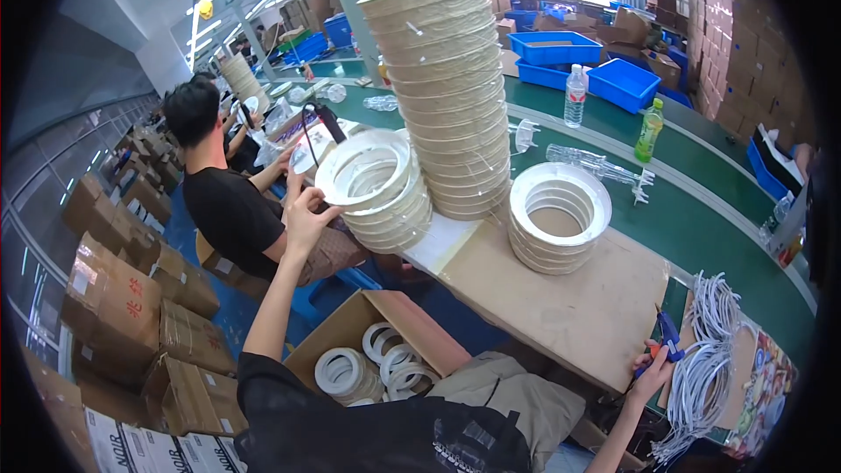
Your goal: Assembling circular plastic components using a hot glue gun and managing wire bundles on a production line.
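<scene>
White top ring caps the left stack on the bench; left hand pinches its rim. Right hand grips a blue glue gun. Looks partway: tall stack and short stack stand assembled, loose rings left in the open carton. Blue bin behind holds something brown, unclear.

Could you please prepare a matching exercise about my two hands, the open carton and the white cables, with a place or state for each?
Column one
1. Left hand
2. Right hand
3. Open carton
4. White cables

Column two
A. Grips a blue gun-shaped tool
B. Looped in bunches, at the right side
C. Touches a short stack of rings
D. Contains several white rings

Right pairs: 1-C, 2-A, 3-D, 4-B
</scene>
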Demonstrator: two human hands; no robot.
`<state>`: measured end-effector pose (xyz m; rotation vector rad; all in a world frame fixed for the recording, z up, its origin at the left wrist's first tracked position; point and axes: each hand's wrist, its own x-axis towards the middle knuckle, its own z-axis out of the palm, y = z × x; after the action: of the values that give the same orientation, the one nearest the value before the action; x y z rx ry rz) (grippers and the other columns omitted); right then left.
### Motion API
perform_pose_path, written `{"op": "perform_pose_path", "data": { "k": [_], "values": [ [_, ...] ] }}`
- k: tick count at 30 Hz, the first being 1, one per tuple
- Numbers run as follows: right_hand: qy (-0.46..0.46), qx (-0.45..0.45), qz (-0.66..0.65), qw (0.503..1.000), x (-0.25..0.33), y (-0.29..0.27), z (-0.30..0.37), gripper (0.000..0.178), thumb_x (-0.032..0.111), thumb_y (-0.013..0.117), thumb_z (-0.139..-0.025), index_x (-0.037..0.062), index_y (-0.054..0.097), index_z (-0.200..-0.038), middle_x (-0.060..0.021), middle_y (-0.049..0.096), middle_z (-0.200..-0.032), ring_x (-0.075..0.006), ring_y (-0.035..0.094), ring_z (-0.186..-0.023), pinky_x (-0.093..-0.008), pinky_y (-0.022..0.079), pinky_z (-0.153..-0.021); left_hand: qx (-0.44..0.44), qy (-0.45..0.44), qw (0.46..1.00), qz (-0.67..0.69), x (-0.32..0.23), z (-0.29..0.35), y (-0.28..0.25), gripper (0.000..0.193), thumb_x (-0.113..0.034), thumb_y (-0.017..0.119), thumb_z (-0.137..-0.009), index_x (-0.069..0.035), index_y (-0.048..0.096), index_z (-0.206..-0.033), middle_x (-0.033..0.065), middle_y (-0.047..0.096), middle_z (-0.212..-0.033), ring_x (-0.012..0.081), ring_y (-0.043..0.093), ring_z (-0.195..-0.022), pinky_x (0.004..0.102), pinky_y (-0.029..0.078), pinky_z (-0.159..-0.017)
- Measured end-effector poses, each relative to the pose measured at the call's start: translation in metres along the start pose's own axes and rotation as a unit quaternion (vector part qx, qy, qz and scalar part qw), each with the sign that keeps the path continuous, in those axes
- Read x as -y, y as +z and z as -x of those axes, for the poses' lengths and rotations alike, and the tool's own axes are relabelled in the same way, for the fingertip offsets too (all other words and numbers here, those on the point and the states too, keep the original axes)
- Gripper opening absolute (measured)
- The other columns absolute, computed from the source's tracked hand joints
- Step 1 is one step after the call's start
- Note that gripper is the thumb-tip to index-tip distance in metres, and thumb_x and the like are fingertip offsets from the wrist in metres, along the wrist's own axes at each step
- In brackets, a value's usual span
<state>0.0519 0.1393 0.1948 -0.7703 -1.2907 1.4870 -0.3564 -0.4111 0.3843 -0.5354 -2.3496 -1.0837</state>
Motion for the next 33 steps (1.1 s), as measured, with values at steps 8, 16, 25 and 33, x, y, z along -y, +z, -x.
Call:
{"op": "perform_pose_path", "data": {
  "k": [8, 16, 25, 33],
  "values": [
    [0.044, 0.033, 0.008, 0.998, -0.001, -0.010, -0.002, 0.034, 0.028, 0.051, -0.106, 0.0039, 0.051, -0.130, -0.0041, 0.056, -0.077, -0.0097, 0.050, -0.050, -0.0236, 0.036, -0.039, 0.047, -0.049, 0.998, -0.007, 0.013, 0.001, 0.018, 0.037, -0.014, 0.084, -0.076, 0.003, 0.058, -0.097, 0.0123, 0.070, -0.095, 0.0207, 0.070, -0.096, 0.0321, 0.055, -0.088],
    [-0.002, 0.014, 0.022, 1.000, 0.007, 0.006, 0.001, 0.031, 0.031, 0.048, -0.106, 0.0022, 0.055, -0.116, -0.0052, 0.062, -0.084, -0.0072, 0.049, -0.049, -0.0219, 0.036, -0.041, 0.061, -0.047, 0.997, -0.029, 0.033, 0.008, 0.024, 0.048, -0.018, 0.080, -0.080, 0.001, 0.050, -0.112, 0.0179, 0.068, -0.097, 0.0235, 0.068, -0.092, 0.0341, 0.054, -0.083],
    [0.031, 0.032, 0.091, 0.995, -0.038, -0.031, -0.017, 0.041, 0.025, 0.049, -0.106, -0.0049, 0.050, -0.134, -0.0130, 0.060, -0.124, -0.0200, 0.061, -0.104, -0.0322, 0.047, -0.093, -0.075, 0.124, 0.976, -0.165, -0.057, 0.054, 0.040, 0.065, -0.007, 0.069, -0.084, 0.004, 0.038, -0.140, 0.0246, 0.043, -0.142, 0.0356, 0.043, -0.134, 0.0416, 0.033, -0.113],
    [-0.026, -0.093, 0.078, 0.992, -0.023, -0.021, -0.010, 0.039, 0.035, 0.047, -0.106, -0.0003, 0.063, -0.103, -0.0058, 0.066, -0.082, -0.0064, 0.050, -0.051, -0.0211, 0.037, -0.043, 0.271, 0.271, 0.916, 0.117, -0.177, 0.085, 0.162, 0.049, -0.002, 0.071, -0.078, -0.003, 0.058, -0.125, 0.0154, 0.060, -0.127, 0.0363, 0.060, -0.113, 0.0419, 0.050, -0.097]
  ]
}}
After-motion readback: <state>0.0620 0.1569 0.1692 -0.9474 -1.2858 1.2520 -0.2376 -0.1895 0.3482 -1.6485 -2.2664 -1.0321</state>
